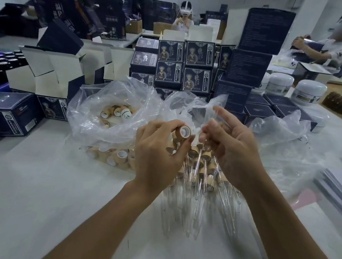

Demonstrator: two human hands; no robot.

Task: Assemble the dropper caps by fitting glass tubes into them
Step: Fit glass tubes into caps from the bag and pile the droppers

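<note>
Centrally, left fingers [182, 144] grip dropper cap [184, 130], right fingers [206, 132] pinch glass tube [198, 161], bags crowding beyond.

Bag of caps [113, 111] left of tube pile [196, 205].

One camera is sitting on the person's head, looking forward and down, very near the tabletop [34, 189].

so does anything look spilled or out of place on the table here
Nothing looks broken. The finished droppers lie in a loose heap under the hands, tubes fanned toward the person, and one white-and-green cap sits among tan caps in the bag.
</note>
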